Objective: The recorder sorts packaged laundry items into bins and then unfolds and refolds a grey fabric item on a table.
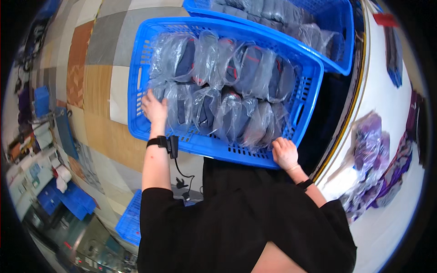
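A blue plastic basket (pixel 218 150) stands before me, holding two rows of dark folded garments in clear plastic bags (pixel 251 70), some with red trim. At the basket's left end, my left hand (pixel 155 106) reaches inside with fingers spread, at the left end of the near row; whether it grips a bag is unclear. My right hand (pixel 285 153) has its fingers curled over the rim at the near right corner, beside the last bags of the near row.
Behind it is a second blue basket (pixel 348 41) of bagged dark items. On the right, a white table (pixel 379 85) bears purple bagged items (pixel 368 141) and a dark folded piece (pixel 392 54). Another blue basket (pixel 129 218) is at lower left, on the patchwork floor (pixel 99 88).
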Demonstrator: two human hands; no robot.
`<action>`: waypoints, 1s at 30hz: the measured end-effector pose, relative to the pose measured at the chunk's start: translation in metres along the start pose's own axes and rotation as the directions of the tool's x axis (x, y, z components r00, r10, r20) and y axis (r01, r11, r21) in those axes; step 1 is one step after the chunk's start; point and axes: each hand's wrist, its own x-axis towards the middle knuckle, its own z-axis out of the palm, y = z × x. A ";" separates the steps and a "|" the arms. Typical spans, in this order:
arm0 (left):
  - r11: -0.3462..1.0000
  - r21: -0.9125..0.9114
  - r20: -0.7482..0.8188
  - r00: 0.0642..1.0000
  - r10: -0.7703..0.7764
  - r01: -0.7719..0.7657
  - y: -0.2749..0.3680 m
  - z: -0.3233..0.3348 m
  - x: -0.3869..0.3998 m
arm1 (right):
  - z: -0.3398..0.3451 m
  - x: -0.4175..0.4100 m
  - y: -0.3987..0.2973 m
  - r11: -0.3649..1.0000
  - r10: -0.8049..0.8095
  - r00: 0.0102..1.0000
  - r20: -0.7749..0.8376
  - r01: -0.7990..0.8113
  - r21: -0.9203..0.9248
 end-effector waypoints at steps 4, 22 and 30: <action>1.000 0.017 0.271 0.962 -0.018 0.014 -0.017 0.024 0.009 | 0.002 -0.002 0.000 0.999 0.041 0.999 0.010 -0.041 -0.026; 0.722 0.108 0.185 0.727 0.661 -0.683 0.047 -0.007 -0.046 | 0.003 -0.004 0.000 0.997 0.066 0.997 -0.038 -0.067 -0.036; 0.682 0.286 0.663 0.653 0.366 -0.673 0.073 0.002 -0.078 | 0.003 -0.004 0.001 0.997 0.075 0.996 -0.050 -0.076 -0.023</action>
